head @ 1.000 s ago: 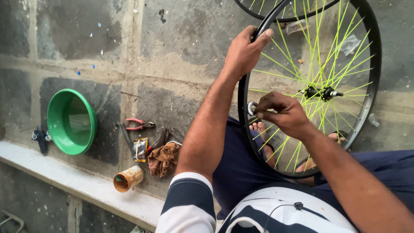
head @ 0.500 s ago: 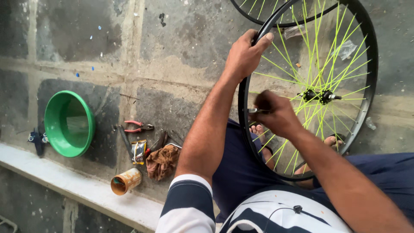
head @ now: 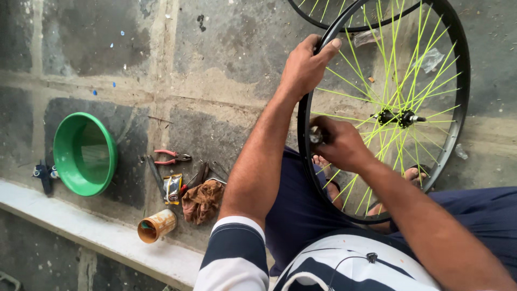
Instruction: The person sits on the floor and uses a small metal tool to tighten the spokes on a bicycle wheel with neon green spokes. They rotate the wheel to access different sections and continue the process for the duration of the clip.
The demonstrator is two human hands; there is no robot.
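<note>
- Bicycle wheel (head: pixel 458 108) with a black rim and yellow-green spokes stands upright between the person's legs, its lower arc near the bare feet on the concrete floor (head: pixel 226 64).
- Nearest the camera, a striped white-and-navy shirt and dark shorts fill the bottom edge of the view.
- Right hand (head: pixel 339 145) is closed around a small metal tool (head: pixel 315 134) pressed against the inner side of the rim, at its left edge.
- Left hand (head: pixel 307 67) grips the rim higher up, fingers curled over the top-left arc with the thumb stretched along the black edge.
- Black hub (head: pixel 398 117) sits at the wheel's centre, with its axle end pointing right.
- To the left, on the floor, a rusty tin can (head: pixel 156 226) lies on its side next to a crumpled brown rag (head: pixel 202 202).
- Just beyond the rag lie a small shiny packet (head: pixel 173 188), red-handled pliers (head: pixel 169 157) and a few dark hand tools.
- Farther left, a green plastic bowl (head: pixel 83 153) rests tilted on its side.
- At the top edge of the view, part of a second wheel (head: pixel 323 13) shows beyond the first.
</note>
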